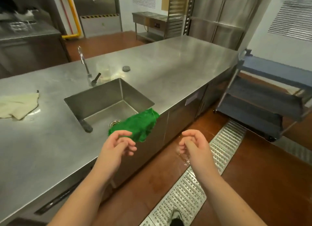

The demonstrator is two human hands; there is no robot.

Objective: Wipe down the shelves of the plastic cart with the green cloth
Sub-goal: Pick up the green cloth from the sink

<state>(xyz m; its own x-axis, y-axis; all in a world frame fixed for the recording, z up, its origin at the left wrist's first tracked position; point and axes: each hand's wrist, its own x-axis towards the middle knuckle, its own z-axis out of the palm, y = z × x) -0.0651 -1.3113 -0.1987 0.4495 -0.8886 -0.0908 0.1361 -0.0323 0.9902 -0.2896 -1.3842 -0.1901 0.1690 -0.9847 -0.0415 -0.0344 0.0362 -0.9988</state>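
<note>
Head view: a crumpled green cloth (138, 125) is seen lying over the near right corner of a rectangular stainless-steel sink (108, 104) that is sunk into a long stainless-steel worktop (168, 70). Part of the cloth hangs over the basin and part rests on the worktop edge. The left hand (116, 148) is held just near of the cloth, fingers loosely curled and apart; nothing is gripped, though whether the fingertips touch the cloth cannot be told. The right hand (194, 144) is held to the right, over the brown floor (253, 183), fingers loosely curled, nothing held in it. A three-shelf dark blue-grey plastic cart (263, 97) with metal posts is seen at the far right, well apart from the cloth and both hands. A curved chrome tap (84, 63) stands at the far edge of the sink, and a round grey plug (126, 68) lies on the worktop to its right. A pale cream cloth (18, 106) lies on the worktop at the left. A perforated metal floor grate (185, 192) runs along the floor beside the worktop.
</note>
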